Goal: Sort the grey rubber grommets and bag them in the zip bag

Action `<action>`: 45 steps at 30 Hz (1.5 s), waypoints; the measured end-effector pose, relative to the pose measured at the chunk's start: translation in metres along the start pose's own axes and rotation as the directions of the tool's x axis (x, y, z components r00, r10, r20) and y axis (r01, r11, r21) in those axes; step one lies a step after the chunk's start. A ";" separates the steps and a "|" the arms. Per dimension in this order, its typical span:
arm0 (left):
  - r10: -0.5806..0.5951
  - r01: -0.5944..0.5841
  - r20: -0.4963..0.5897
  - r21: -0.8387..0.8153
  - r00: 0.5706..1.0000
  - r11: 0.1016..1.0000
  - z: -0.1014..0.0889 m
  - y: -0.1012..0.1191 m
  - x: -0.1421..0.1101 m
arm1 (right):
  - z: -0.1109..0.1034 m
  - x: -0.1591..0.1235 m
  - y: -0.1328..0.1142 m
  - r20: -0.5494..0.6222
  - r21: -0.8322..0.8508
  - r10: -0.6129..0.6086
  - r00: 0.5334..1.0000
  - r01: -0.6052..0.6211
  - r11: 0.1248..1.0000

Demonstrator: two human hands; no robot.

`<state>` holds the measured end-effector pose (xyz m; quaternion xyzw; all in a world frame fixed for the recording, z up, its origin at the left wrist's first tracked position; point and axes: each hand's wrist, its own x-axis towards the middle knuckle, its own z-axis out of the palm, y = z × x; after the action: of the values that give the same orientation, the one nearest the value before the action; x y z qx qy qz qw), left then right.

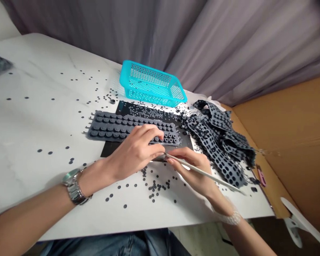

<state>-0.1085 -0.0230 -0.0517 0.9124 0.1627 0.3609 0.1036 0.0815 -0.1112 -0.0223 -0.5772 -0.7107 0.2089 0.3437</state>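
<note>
A dark grey rubber sheet (109, 125) with rows of raised round knobs lies on a black mat (110, 149). My left hand (138, 149), with a metal watch at the wrist, rests over the sheet's right part. Its fingers are curled, and thumb and forefinger pinch close to the tip of a tool; what is between them is too small to make out. My right hand (194, 170) is closed around a long, slim, pale stick-like tool (210, 176). The tool slants from the left fingertips down to the right, its tip at the sheet's near edge.
A turquoise mesh basket (152, 97) stands behind the mat. Perforated grey rubber sheets (218, 149) are heaped at the right, beside a cardboard box (288, 135). Small dark discs (156, 186) are scattered over the white table (42, 121). A pink-handled object (261, 176) lies near the box.
</note>
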 end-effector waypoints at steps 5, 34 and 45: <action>0.018 -0.015 -0.071 0.050 0.997 0.999 -0.001 -0.004 0.000 | 0.002 0.002 0.001 -0.022 0.055 0.010 1.000 -0.009 0.998; -0.586 0.704 0.619 -0.701 0.523 -0.111 0.002 0.010 0.001 | 0.006 0.019 0.014 0.060 0.211 -0.173 0.983 0.157 0.965; -0.653 0.632 0.311 -0.699 0.691 0.336 0.000 0.004 0.007 | 0.020 0.015 0.022 -0.105 0.439 0.247 0.963 -0.178 0.881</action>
<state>-0.1028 -0.0245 -0.0459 0.6335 0.3407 0.3340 0.6091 0.0805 -0.0895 -0.0471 -0.5776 -0.5508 0.3488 0.4913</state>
